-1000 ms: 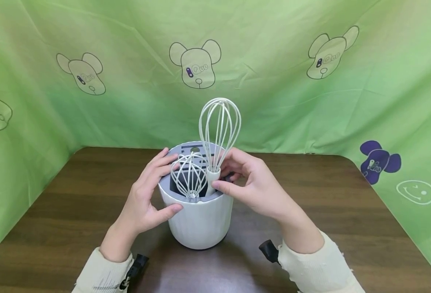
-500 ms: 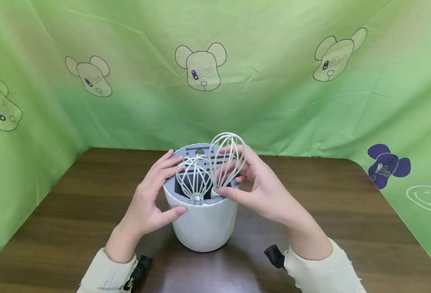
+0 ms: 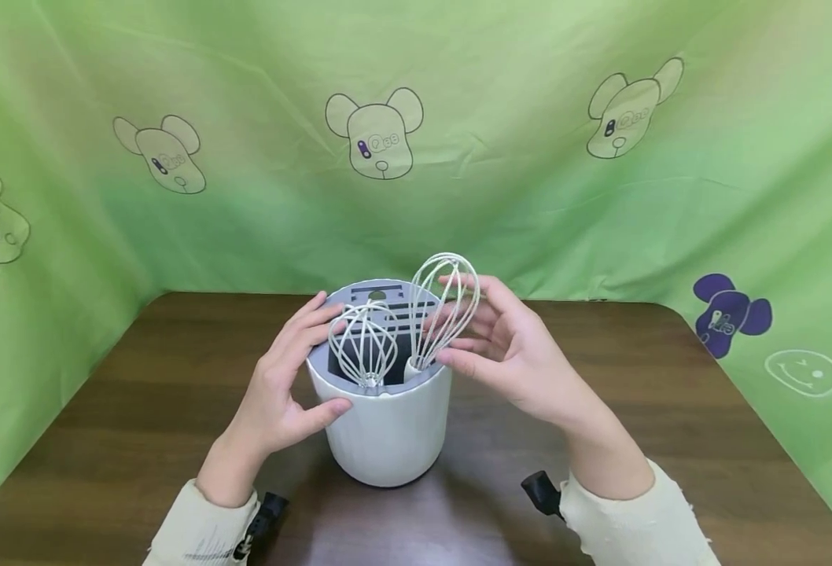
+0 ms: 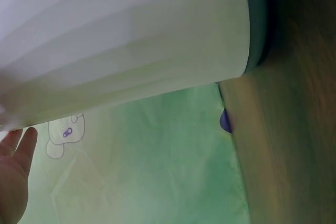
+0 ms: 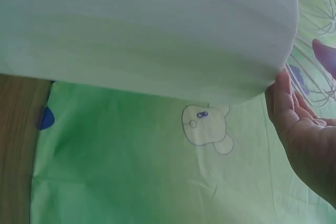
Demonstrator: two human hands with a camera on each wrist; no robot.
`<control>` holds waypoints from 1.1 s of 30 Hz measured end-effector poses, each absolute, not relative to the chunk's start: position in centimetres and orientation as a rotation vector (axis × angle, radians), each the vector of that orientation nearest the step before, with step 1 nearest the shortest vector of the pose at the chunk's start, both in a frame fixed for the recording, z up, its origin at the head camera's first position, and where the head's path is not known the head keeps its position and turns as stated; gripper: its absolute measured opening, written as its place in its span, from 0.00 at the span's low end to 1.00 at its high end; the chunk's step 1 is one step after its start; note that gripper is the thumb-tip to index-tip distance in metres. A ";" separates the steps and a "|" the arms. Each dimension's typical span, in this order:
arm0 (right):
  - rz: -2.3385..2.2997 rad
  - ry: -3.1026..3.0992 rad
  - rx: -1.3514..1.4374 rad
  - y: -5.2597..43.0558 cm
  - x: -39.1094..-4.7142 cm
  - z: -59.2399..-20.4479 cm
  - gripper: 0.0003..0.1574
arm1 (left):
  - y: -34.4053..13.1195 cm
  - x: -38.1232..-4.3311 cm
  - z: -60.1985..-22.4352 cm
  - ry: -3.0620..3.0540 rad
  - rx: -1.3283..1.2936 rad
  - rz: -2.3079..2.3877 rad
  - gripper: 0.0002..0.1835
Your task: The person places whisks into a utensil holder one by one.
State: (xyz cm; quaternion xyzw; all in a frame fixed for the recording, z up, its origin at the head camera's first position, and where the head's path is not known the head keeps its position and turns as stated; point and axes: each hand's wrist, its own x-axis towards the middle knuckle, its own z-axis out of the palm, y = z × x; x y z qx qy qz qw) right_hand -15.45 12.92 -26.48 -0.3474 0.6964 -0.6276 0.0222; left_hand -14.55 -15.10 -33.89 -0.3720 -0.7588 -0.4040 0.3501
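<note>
A white utensil holder (image 3: 386, 440) with a grey slotted top (image 3: 377, 295) stands upright on the table. In its dark front opening is a rounder whisk (image 3: 369, 380), and a longer whisk (image 3: 412, 368) leans to the right against the rim. Their handles are mostly hidden inside. My left hand (image 3: 281, 385) rests on the holder's left side, fingers extended at the rim and thumb on the front wall. My right hand (image 3: 522, 354) is beside the longer whisk, with fingers spread behind its wires and thumb near its base. In the right wrist view, the right fingers (image 5: 283, 98) look fairly straight.
Brown wooden table (image 3: 140, 424) surrounds the holder. A green printed cloth (image 3: 260, 220) hangs behind it and along both sides. Black wrist cameras, one of them the right wrist camera (image 3: 542, 494), stick out from the white sleeves.
The longer whisk has gone down into the holder and tilted right. My right hand has loosened from it and shifted slightly right. My left hand has stayed on the holder.
</note>
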 end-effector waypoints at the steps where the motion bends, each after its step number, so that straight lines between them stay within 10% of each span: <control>1: -1.956 2.152 -1.080 13.1 -15.5 -26.5 0.38 | -15.2 -14.6 -33.9 -1.966 -0.972 -1.049 0.38; 33: -1.630 2.703 -0.990 17.7 -16.3 -29.0 0.33 | -18.4 -15.6 -32.9 -2.341 -1.057 -0.759 0.44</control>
